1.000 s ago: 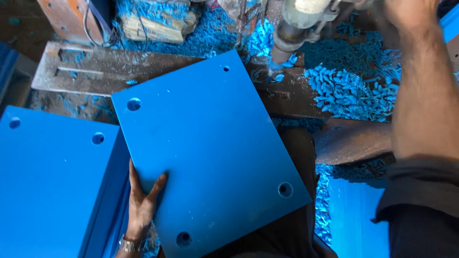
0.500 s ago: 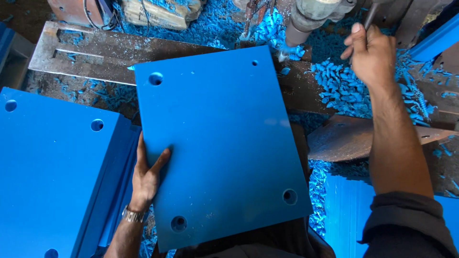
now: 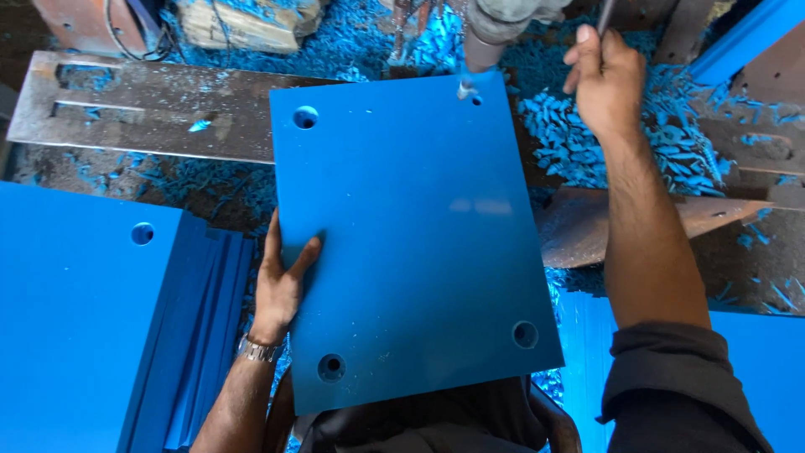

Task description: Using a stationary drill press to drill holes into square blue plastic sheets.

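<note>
Closest to you, your left hand [image 3: 281, 281] grips the left edge of the blue plastic plate [image 3: 411, 243], thumb spread on top and fingers wrapped over the rim, clamped on it. The plate lies tilted across your lap and reaches up onto the steel drill table [image 3: 142, 105]. Three of its corners already carry full holes: the two near corners and the far left one. At the far right corner only a small hole shows, right under the drill spindle [image 3: 495, 29], with a curl of swarf at the bit, so by the look of it that last hole is the one in hand and not yet finished.

To your left, a stack of blue plates [image 3: 92, 327] sits just beside the one you hold, the top one with a hole at its corner. Farther out, your right hand [image 3: 605, 80] is raised and closed around the drill feed lever [image 3: 605, 13], fingers curled shut on it. Blue shavings [image 3: 604, 134] cover the table around the spindle.

Compared with half a second ago, you have shifted the plate so its far right corner now sits under the spindle, and your right hand has kept hold of the lever.
</note>
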